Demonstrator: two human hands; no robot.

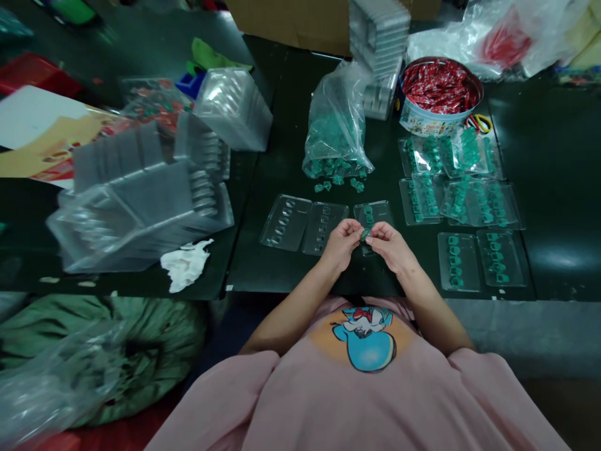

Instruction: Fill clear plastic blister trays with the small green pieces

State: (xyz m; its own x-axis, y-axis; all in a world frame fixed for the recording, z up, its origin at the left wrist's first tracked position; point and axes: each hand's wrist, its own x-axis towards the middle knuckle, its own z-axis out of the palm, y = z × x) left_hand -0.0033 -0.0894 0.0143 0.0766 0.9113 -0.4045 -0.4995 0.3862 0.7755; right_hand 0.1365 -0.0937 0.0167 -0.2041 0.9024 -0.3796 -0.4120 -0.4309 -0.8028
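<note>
My left hand [345, 242] and my right hand [387, 245] meet over a clear plastic tray [378, 209], pinching a small green piece [365, 233] between their fingertips. Green pieces sit in the upper slots of that tray; its lower part is partly hidden by my hands. Just left of it lie two more clear trays [325, 220] [287, 223] with a row of slots each. Beyond my hands, a clear bag [334, 125] spills green pieces onto the dark table. At the right, several trays [462, 262] hold rows of green pieces.
Stacked clear trays [141, 207] fill the left side, with a white crumpled tissue [185, 266] in front. A round tin [436, 119] of red packets stands at the back right, scissors [482, 123] beside it. A cardboard box [291, 24] is at the back.
</note>
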